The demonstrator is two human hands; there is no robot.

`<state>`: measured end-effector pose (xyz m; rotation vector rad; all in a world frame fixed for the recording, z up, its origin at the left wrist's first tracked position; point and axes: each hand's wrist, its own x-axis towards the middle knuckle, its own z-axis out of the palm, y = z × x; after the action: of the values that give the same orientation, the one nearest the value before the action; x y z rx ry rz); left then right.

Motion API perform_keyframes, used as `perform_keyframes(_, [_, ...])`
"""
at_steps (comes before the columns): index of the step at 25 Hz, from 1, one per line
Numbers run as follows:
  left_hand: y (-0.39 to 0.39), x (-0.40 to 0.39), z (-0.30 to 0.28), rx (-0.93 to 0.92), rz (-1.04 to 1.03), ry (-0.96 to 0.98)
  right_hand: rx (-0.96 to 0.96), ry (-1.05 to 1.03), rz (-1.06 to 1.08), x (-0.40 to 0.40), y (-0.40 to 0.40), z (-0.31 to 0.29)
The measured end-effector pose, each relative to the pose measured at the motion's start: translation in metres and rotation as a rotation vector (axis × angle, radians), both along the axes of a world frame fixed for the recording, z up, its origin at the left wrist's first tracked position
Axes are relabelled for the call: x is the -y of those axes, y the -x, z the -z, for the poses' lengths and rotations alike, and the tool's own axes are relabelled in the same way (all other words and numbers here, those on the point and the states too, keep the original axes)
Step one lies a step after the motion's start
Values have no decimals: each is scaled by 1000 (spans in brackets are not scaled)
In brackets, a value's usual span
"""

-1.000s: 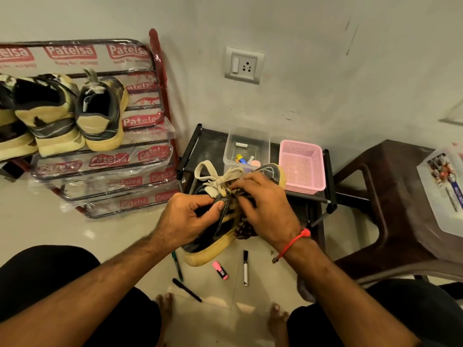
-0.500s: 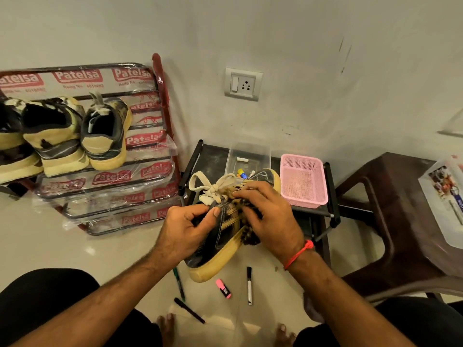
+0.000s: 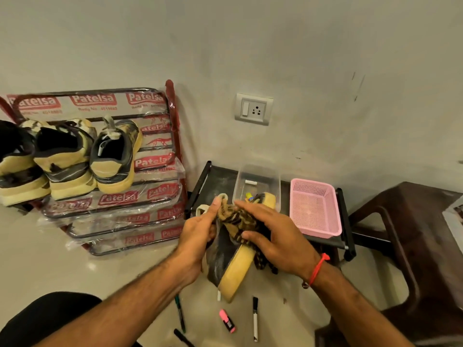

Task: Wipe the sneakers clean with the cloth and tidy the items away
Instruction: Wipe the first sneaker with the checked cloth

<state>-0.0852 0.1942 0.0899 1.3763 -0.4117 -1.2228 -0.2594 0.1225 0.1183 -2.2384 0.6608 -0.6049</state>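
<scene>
The sneaker [image 3: 231,256] is up in the air, just in front of the little black stand [image 3: 220,175], with its yellow sole turned to the right. It could slip and fall, because only the left hand [image 3: 198,232] holds it, and that hand grips just the top part near the laces. If it falls, it may land on the pens and the pink marker [image 3: 227,320] lying on the floor below the stand. The cloth [image 3: 234,219] could also snag on the laces. The left hand is curled around the shoe's upper, thumb on one side and fingers on the other. The right hand [image 3: 276,240] lies over the spotted cloth with fingers mostly straight, pressing it flat on the shoe, with the thumb tucked by the sole. Three more sneakers [image 3: 70,159] sit on the rack [image 3: 160,176] left of the stand.
</scene>
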Motion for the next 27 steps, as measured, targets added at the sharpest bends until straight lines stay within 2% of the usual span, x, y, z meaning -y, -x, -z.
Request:
perform_keyframes(3, [-2,-2,13,-46,35,-28,-15,35,-38,-1,0,19])
perform_keyframes(6, [-4,1,11,6,21,88,-92,278,17,5,-3,20])
perform_keyframes(9, [-9,3,3,39,7,229,-87,359,16,10,-2,18])
perform_keyframes(13, [-9,3,-7,147,68,300,-40,376,277,38,12,3])
perform_keyframes(14, [-8,2,-10,159,59,306,-18,359,288,33,8,0])
perform_keyframes(16, [-10,2,-13,142,11,327,21,359,170,-3,-11,-2])
perform_keyframes(18, [-17,4,-12,169,-13,336,-11,471,13,-35,-24,2])
perform_keyframes(20, [-19,5,-12,172,12,364,0,515,62,-18,-20,4])
perform_keyframes(23, [-14,3,-16,199,40,379,43,421,318,18,-10,-3])
perform_keyframes(24, [-14,4,-15,235,46,386,57,425,319,9,-14,-1])
perform_keyframes(27, [-26,6,-10,366,92,414,46,535,113,-36,-29,2])
